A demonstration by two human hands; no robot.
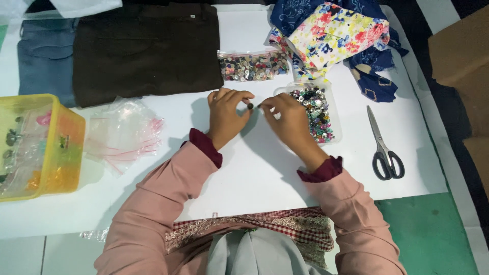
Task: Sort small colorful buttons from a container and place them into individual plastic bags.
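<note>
Centrally, over a white bench [244, 168], the left hand [226, 114] pinches a small dark button [250, 106]; the right hand [290, 119], fingers narrowed, meets it; a steady fingertip grip seems wise. Just right sits a clear tub of coloured buttons [316, 114]; farther off lies a clear zip bag of buttons [253, 66]; near left, loose clear bags [125, 135], a yellow box [51, 153].

small dark round button [250, 106], pinched between both hands' fingertips, above white table
</note>
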